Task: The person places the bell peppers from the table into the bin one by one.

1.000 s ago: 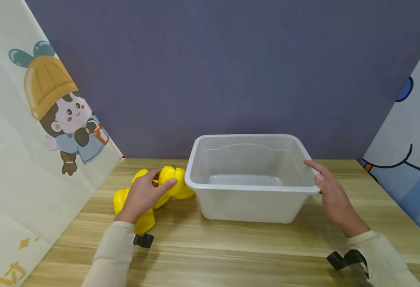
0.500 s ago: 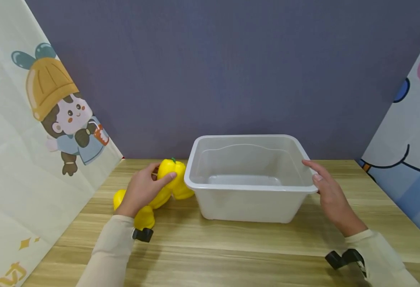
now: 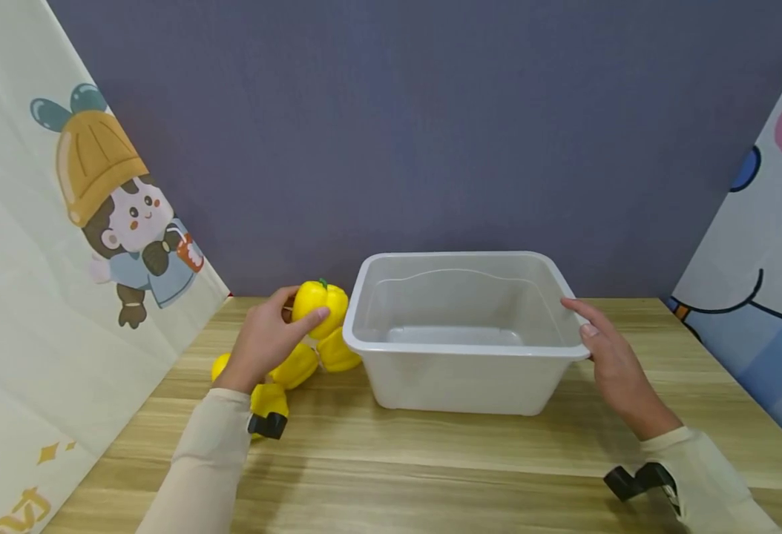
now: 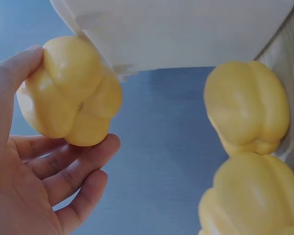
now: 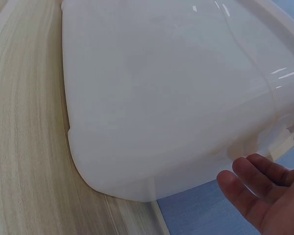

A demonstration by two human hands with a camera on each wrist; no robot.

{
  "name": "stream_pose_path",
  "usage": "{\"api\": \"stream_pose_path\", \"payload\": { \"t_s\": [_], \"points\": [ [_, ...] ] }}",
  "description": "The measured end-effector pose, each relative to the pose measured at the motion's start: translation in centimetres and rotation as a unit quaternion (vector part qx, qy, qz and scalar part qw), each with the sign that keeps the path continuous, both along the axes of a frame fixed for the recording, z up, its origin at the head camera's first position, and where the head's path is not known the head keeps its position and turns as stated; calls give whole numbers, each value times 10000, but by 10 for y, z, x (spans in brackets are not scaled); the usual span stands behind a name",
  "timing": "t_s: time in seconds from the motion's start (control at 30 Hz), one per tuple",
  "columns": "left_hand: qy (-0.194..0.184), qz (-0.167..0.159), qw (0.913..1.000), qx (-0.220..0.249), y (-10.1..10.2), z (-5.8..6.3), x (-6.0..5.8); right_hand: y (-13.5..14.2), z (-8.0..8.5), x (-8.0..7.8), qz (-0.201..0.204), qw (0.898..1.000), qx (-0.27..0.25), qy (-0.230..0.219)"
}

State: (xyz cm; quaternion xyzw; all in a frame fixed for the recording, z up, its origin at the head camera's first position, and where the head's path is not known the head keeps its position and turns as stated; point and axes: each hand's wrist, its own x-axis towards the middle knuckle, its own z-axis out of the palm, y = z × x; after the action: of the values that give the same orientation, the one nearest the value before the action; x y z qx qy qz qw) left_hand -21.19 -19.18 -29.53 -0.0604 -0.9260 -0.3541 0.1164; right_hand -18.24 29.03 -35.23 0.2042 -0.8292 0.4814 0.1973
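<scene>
A yellow bell pepper (image 3: 320,305) with a green stem is held by my left hand (image 3: 263,337), thumb on one side and fingers on the other. It is raised just left of the white plastic bin (image 3: 454,382); the left wrist view shows its lobed underside (image 4: 71,93). Several more yellow peppers lie on the table, among them one (image 3: 339,351) beside the bin and another (image 3: 295,366) nearer my wrist. At the bin's right end, my right hand (image 3: 621,378) holds the rim, its thumb above and some fingers beneath.
The bin's inside floor (image 3: 454,336) is bare. A wood-grain table (image 3: 444,475) carries everything. Behind stands a dark blue-grey wall (image 3: 431,133), with a printed cartoon panel (image 3: 24,297) on the left and another (image 3: 774,245) on the right.
My left hand has lifted the pepper up and slightly away from the pile, uncovering the peppers beneath. My right hand and the bin stay nearly where they were.
</scene>
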Motion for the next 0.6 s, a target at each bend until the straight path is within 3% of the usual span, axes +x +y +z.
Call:
{"api": "stream_pose_path", "payload": {
  "t_s": [0.6],
  "points": [
    [547, -238, 9982, 74, 15, 24, -5, 1, -3, -2, 6, 10000, -14, 45]
  ]
}}
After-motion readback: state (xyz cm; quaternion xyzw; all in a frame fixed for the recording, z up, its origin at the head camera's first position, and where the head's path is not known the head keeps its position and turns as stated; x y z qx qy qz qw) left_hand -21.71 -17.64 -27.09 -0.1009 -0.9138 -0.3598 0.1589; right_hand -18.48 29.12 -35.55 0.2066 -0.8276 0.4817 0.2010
